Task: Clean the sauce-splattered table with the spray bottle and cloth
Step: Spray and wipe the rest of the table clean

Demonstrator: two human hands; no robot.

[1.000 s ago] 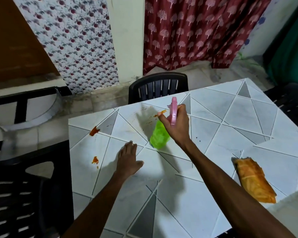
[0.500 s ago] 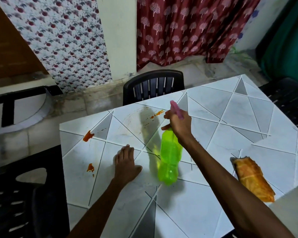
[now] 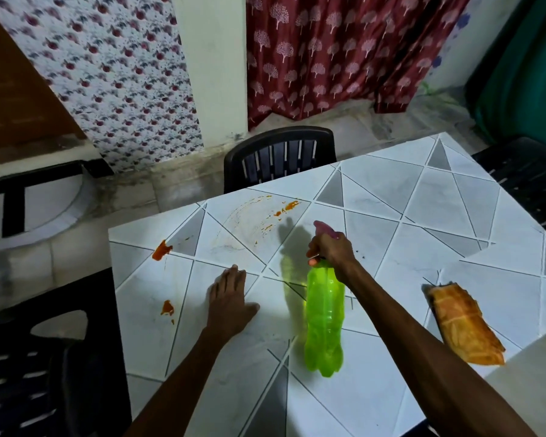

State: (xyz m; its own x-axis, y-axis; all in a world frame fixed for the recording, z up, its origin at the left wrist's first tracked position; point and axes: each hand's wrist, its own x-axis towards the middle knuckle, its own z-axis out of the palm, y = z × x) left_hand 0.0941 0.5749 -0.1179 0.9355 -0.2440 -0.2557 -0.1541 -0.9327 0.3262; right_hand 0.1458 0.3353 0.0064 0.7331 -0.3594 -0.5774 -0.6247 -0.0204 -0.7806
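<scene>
Your right hand is wrapped round the neck of the bottle, just under its pink spray head. The green body hangs toward you over the middle of the desk; whether its base touches the surface I cannot tell. Your left hand lies flat on the desk, fingers straight and together, holding nothing, just left of the bottle. The bottle looks like thin, see-through plastic, so judge it light and a little springy: squeeze the body and it will likely dent, and a wet wall would be slippery. The neck is the stiff part and keeps a finger near the trigger, so that hold seems the right one. Sauce sits in three places: a blot near the far left corner, a smaller spot left of your left hand, and a smeared streak at the far edge, ahead of the nozzle. The cloth, orange and folded, lies near the right edge, well apart from both hands. It looks soft and limp, so bunch it from above. A dark chair stands beyond the far edge.
</scene>
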